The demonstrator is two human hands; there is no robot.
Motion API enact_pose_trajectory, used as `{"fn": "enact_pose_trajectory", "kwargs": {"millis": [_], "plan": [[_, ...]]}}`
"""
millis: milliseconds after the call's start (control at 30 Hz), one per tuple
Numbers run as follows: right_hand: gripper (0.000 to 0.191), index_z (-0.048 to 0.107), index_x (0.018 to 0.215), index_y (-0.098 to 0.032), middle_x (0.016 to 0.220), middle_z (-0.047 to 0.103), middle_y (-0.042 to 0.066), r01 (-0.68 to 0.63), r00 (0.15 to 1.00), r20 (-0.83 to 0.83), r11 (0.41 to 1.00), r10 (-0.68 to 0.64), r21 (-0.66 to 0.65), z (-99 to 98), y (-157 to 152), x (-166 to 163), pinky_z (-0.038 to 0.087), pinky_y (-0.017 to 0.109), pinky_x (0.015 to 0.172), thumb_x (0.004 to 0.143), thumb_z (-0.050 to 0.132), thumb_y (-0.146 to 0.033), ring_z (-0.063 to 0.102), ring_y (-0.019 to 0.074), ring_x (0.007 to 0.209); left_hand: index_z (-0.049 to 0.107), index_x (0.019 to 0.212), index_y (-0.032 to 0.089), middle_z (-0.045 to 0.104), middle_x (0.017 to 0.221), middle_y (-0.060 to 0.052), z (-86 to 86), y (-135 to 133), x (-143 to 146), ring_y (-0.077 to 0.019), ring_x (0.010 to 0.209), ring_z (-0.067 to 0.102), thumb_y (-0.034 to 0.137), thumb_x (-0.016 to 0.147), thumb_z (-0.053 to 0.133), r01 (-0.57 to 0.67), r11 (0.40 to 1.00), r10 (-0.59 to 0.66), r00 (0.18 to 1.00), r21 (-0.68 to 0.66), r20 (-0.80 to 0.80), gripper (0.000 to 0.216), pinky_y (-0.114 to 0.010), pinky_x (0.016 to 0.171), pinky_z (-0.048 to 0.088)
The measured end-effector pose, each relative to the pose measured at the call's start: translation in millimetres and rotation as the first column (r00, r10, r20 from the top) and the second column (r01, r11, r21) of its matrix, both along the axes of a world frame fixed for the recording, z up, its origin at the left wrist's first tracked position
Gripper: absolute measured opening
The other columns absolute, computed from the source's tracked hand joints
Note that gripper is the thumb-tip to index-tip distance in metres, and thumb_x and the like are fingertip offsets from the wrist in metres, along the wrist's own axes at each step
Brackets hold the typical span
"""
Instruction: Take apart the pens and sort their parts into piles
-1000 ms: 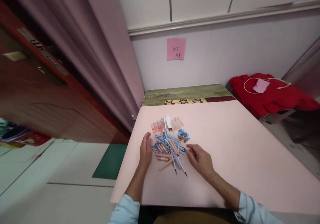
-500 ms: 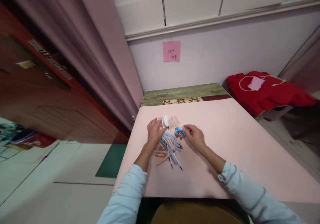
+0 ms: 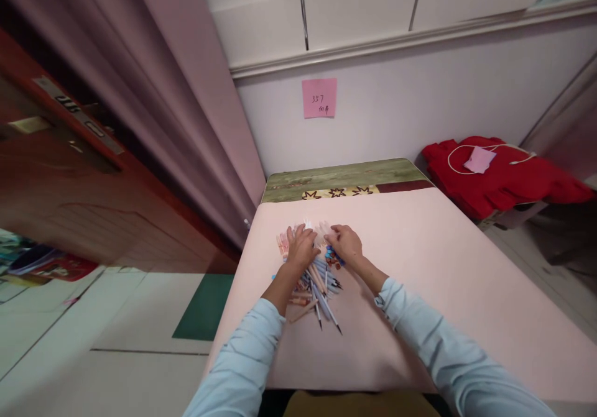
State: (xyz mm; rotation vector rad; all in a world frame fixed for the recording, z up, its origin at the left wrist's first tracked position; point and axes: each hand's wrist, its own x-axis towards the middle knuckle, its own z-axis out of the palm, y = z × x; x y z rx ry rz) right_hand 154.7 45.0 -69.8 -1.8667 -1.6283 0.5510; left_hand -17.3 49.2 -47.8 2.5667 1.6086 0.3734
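Note:
My left hand (image 3: 302, 248) is spread over a group of white pens (image 3: 308, 223), its fingers apart and hiding part of them. My right hand (image 3: 347, 243) is at the right side of some pale, short sticks (image 3: 321, 229), with thumb and fingers apart at their edge. Just below its fingertips lies a cluster of small blue and brown pieces (image 3: 333, 257). Nearer to me is a loose pile of pens and pencils (image 3: 321, 286), several with dark tips. Left of my left hand some pinkish sticks (image 3: 282, 244) lie side by side.
The pink-covered table (image 3: 401, 317) carries all of these things. A patterned green board (image 3: 345, 171) shows at its far edge, below a wall with a pink note (image 3: 319, 98). Red cloth (image 3: 499, 181) with a white cable lies at right, and a curtain (image 3: 209, 125) hangs at left.
My left hand has shifted right over the white pens, uncovering pinkish sticks at its left. My right hand has moved left, from the blue pieces to the pale sticks.

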Motion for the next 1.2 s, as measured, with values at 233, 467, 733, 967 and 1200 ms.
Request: {"fn": "enact_pose_trajectory", "kwargs": {"millis": [233, 467, 733, 967, 1200], "plan": [[0.035, 0.066, 0.112, -0.019, 0.107, 0.065, 0.008, -0.021, 1.0, 0.006, 0.999, 0.021, 0.028, -2.1, 6, -4, 0.042, 0.027, 0.086, 0.08, 0.065, -0.033, 0.06, 0.0191, 0.097, 0.064, 0.11, 0.021, 0.063, 0.123, -0.01, -7.3, 18, -2, -0.0269, 0.127, 0.047, 0.013, 0.076, 0.065, 0.106, 0.993, -0.101, 0.991, -0.051, 0.086, 0.035, -0.052, 0.113, 0.022], [0.037, 0.061, 0.12, -0.022, 0.108, 0.067, 0.006, 0.003, 1.0, 0.024, 1.0, -0.004, 0.019, 0.7, -1, -5, 0.043, 0.028, 0.082, 0.087, 0.055, -0.036, 0.061, 0.0187, 0.095, 0.063, 0.116, 0.019, 0.062, 0.125, -0.011, -11.3, 25, -13, -0.0246, 0.123, 0.051, 0.014, 0.076, 0.067, 0.137, 0.989, -0.128, 0.977, -0.045, 0.172, 0.041, -0.042, 0.108, 0.034], [0.029, 0.068, 0.11, -0.025, 0.101, 0.071, 0.003, 0.003, 1.0, 0.026, 1.0, -0.003, -0.031, 1.5, 5, 6, 0.043, 0.028, 0.08, 0.086, 0.054, -0.033, 0.063, 0.0185, 0.092, 0.069, 0.103, 0.021, 0.066, 0.105, -0.008, 2.0, 10, -20, -0.0257, 0.104, 0.053, 0.019, 0.079, 0.063, -0.251, 0.968, 0.241, 0.949, 0.025, 0.202, 0.024, -0.04, 0.093, 0.039], [0.029, 0.069, 0.107, -0.024, 0.099, 0.072, 0.003, 0.039, 0.999, -0.023, 0.999, -0.039, -0.023, -2.1, 4, 20, 0.045, 0.027, 0.077, 0.086, 0.053, -0.035, 0.065, 0.0178, 0.087, 0.072, 0.098, 0.025, 0.064, 0.112, -0.009, 4.9, 24, -13, -0.0257, 0.112, 0.048, 0.009, 0.076, 0.059, 0.033, 0.999, -0.033, 0.999, 0.008, -0.008, 0.03, -0.043, 0.099, 0.03], [0.027, 0.071, 0.101, -0.025, 0.092, 0.073, 0.001, 0.027, 0.996, -0.081, 1.0, -0.028, -0.016, -4.9, -1, 28, 0.045, 0.024, 0.072, 0.086, 0.052, -0.036, 0.065, 0.016, 0.083, 0.071, 0.086, 0.023, 0.067, 0.099, -0.009, 26.3, 24, -12, -0.025, 0.106, 0.052, 0.015, 0.078, 0.059, -0.011, 0.999, 0.013, 0.999, -0.031, 0.041, 0.016, -0.04, 0.097, 0.034]]}}
